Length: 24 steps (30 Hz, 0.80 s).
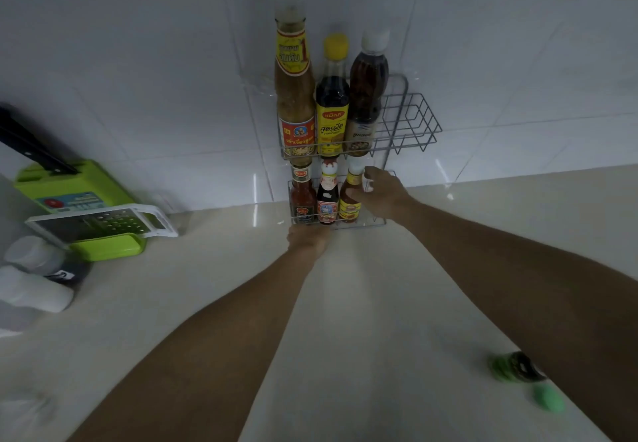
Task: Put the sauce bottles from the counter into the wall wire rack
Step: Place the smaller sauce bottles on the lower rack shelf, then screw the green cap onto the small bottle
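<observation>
A two-tier wire rack (411,120) hangs on the white tiled wall (138,61) above a pale counter (362,303), and six sauce bottles already stand in it. On the upper shelf, at about 12 o'clock in the view, the tall bottle of light brown sauce (294,96) wears a yellow neck label with a big red "1" and Thai script. Just beside it stands a yellow-capped dark bottle (332,103) whose yellow label carries a red Maggi-style badge in Thai. Next comes a white-capped amber bottle (367,92); its lower label is too blurred to read. The rest of that shelf, toward 2 o'clock, holds nothing.

On the lower shelf a red sauce bottle (302,196) has a neck label reading roughly "ROZA". A dark bottle with a figure on its label (327,200) stands in the middle, then a yellow-labelled bottle (350,200).

The right hand (383,193) wraps that yellow-labelled bottle, thumb on its near side and fingers curled round the neck. The left hand (307,238) sits under the rack's bottom front edge; I cannot tell how its fingers lie.

At 9 o'clock a green slicer box (72,186) and a white-framed grater (103,224) sit on the counter, writing unreadable.
</observation>
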Tool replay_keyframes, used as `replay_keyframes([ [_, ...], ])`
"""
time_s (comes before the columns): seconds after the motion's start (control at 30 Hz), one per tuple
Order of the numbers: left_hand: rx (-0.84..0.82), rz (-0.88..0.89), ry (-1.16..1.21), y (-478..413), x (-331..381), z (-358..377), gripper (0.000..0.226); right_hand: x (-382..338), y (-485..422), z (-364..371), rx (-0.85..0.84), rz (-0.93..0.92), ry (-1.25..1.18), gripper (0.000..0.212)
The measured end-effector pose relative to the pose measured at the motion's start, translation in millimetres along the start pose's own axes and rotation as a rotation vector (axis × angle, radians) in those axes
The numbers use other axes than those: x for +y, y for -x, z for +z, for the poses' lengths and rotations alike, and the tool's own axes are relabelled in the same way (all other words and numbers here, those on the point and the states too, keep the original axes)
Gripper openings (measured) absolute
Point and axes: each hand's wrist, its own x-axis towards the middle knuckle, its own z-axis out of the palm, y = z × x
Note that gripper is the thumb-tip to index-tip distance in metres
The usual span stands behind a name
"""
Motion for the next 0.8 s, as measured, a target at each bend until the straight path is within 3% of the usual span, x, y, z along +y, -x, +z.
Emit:
replay_keyframes([
  [0.07,-0.116,0.025,-0.106,14,-4,11,0.078,4,13,-13,-0.01,-0.007,0.049,0.075],
  [0.2,-0.379,0.183,-0.265,51,-8,43,0.078,24,49,-46,-0.02,-0.014,0.186,0.071],
  [0.5,-0.915,0.589,-0.516,149,-40,153,0.099,119,182,-117,0.108,0.201,0.242,0.064],
  [0.6,-0.983,0.668,-0.552,175,-51,182,0.103,145,227,-126,0.075,0.287,0.303,0.069],
  [0.8,-0.96,0.673,-0.561,200,-70,225,0.077,185,276,-106,-0.055,0.409,0.322,0.066],
])
